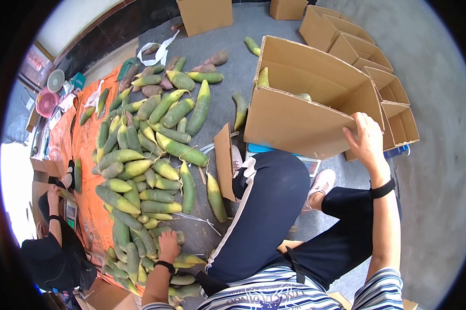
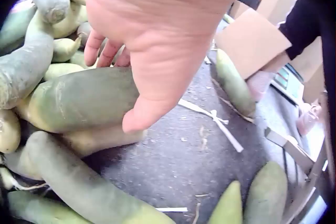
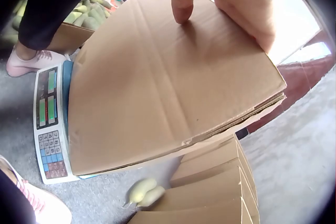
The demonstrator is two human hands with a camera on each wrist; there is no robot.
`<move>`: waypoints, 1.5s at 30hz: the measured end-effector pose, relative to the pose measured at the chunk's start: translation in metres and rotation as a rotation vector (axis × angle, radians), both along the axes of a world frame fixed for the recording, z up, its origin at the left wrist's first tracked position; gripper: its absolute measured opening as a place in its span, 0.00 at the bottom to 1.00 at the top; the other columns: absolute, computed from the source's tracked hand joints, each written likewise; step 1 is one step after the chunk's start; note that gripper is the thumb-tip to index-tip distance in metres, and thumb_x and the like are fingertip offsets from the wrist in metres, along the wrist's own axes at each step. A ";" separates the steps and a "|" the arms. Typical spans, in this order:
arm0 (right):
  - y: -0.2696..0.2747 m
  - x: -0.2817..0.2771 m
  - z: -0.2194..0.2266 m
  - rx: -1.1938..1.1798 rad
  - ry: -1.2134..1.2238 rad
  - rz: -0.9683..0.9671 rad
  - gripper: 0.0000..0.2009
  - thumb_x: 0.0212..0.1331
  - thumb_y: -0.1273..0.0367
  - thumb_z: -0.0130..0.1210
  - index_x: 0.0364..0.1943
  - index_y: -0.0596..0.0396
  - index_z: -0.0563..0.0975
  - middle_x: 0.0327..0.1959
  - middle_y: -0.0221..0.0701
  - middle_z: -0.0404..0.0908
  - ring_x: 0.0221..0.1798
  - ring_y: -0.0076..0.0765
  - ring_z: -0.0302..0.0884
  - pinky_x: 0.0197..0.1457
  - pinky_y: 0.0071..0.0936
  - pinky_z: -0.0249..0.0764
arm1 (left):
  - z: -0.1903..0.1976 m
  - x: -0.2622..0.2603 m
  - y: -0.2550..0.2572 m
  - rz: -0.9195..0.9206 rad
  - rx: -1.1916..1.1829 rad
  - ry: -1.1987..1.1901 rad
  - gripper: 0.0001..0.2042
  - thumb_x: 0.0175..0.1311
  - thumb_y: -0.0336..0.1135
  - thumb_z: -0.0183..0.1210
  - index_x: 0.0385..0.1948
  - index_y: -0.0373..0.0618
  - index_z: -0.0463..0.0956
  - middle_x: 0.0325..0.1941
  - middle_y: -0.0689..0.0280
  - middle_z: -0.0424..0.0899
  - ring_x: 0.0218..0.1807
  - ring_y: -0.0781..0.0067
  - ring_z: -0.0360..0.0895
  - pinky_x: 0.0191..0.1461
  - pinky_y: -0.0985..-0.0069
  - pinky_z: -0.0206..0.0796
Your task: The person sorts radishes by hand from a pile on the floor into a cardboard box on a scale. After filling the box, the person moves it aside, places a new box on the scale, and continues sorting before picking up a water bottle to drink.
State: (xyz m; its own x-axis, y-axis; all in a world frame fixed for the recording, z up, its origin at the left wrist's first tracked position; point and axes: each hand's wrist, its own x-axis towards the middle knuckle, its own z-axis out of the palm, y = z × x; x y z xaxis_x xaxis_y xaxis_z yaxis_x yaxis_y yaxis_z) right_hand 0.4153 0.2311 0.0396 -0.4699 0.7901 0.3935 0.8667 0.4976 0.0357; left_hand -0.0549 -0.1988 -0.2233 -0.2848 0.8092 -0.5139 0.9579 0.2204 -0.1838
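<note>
My left hand (image 1: 169,246) is at the near end of a heap of green radishes (image 1: 160,196). In the left wrist view its thumb and fingers lie on either side of a thick green radish (image 2: 84,100), gripping it at one end. My right hand (image 1: 368,139) holds the upper edge of an open cardboard box (image 1: 295,119), thumb on the outer wall and fingers over the rim. The box sits on a digital scale (image 3: 52,129) with a keypad and display. Inside the box, parts of pale green radishes (image 1: 264,77) show.
More open cardboard boxes (image 1: 367,51) stand in a row beyond the box. An orange sheet (image 1: 90,191) lies under part of the heap. Reddish roots (image 1: 217,58) lie at its far end. At left, another person (image 1: 57,253) works beside a second scale (image 1: 71,214).
</note>
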 end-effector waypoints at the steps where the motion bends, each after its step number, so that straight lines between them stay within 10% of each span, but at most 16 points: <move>1: 0.000 0.000 0.001 0.005 -0.004 -0.001 0.14 0.53 0.66 0.61 0.41 0.56 0.72 0.37 0.39 0.75 0.42 0.47 0.74 0.47 0.41 0.69 | 0.006 0.011 0.002 -0.008 0.069 -0.083 0.27 0.37 0.37 0.71 0.43 0.47 0.71 0.46 0.60 0.75 0.50 0.55 0.70 0.49 0.59 0.65; 9: 0.001 0.007 -0.001 0.033 -0.005 0.023 0.15 0.50 0.65 0.63 0.36 0.56 0.71 0.33 0.38 0.74 0.40 0.45 0.74 0.45 0.40 0.69 | 0.038 0.032 0.014 0.126 0.405 -0.141 0.33 0.35 0.37 0.73 0.49 0.42 0.71 0.48 0.56 0.75 0.50 0.51 0.72 0.51 0.59 0.67; 12: -0.002 0.009 -0.001 -0.006 -0.008 0.040 0.14 0.51 0.64 0.62 0.35 0.56 0.71 0.32 0.37 0.73 0.39 0.45 0.74 0.45 0.40 0.69 | 0.068 0.011 0.015 0.481 0.739 -0.214 0.31 0.38 0.35 0.72 0.49 0.34 0.73 0.47 0.49 0.78 0.51 0.45 0.74 0.58 0.59 0.65; 15: -0.002 0.011 -0.002 0.002 0.000 0.045 0.14 0.52 0.64 0.62 0.35 0.55 0.71 0.31 0.37 0.73 0.39 0.45 0.74 0.45 0.39 0.69 | 0.119 -0.015 0.035 0.768 1.011 -0.656 0.26 0.49 0.34 0.70 0.50 0.34 0.72 0.47 0.58 0.78 0.49 0.68 0.74 0.57 0.71 0.65; 23: -0.002 0.013 -0.002 0.009 0.023 0.058 0.14 0.50 0.64 0.62 0.35 0.54 0.72 0.32 0.37 0.76 0.39 0.44 0.76 0.44 0.40 0.71 | 0.308 0.048 0.185 0.345 1.637 -1.208 0.22 0.61 0.27 0.60 0.56 0.35 0.67 0.54 0.59 0.75 0.55 0.68 0.73 0.63 0.69 0.62; 29: -0.005 0.014 0.003 -0.107 -0.011 0.010 0.14 0.52 0.63 0.61 0.35 0.55 0.71 0.35 0.36 0.75 0.43 0.43 0.74 0.47 0.38 0.69 | 0.370 0.154 0.316 0.151 1.486 -1.516 0.20 0.62 0.35 0.62 0.53 0.37 0.70 0.49 0.63 0.78 0.49 0.74 0.76 0.53 0.75 0.70; 36: -0.005 0.021 -0.002 -0.118 0.041 0.066 0.15 0.51 0.63 0.62 0.36 0.56 0.71 0.35 0.38 0.76 0.43 0.46 0.75 0.47 0.40 0.70 | 0.286 0.154 0.356 0.159 1.151 -1.295 0.18 0.65 0.38 0.60 0.52 0.38 0.71 0.51 0.64 0.77 0.53 0.76 0.73 0.54 0.77 0.68; 45: -0.009 0.017 0.002 -0.070 0.054 0.075 0.15 0.50 0.65 0.62 0.36 0.56 0.71 0.34 0.40 0.76 0.42 0.49 0.75 0.46 0.42 0.70 | 0.096 0.074 0.145 0.307 0.394 -0.831 0.14 0.58 0.38 0.63 0.39 0.37 0.76 0.27 0.60 0.78 0.30 0.69 0.75 0.38 0.70 0.70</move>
State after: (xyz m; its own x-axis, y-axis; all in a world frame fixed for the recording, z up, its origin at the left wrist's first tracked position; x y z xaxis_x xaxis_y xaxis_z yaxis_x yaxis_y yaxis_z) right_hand 0.4323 0.2224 0.0416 -0.5086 0.7797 0.3654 0.8263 0.5612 -0.0474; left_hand 0.0187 -0.0541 -0.1275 -0.1810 0.9175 -0.3542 0.6393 0.3834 0.6665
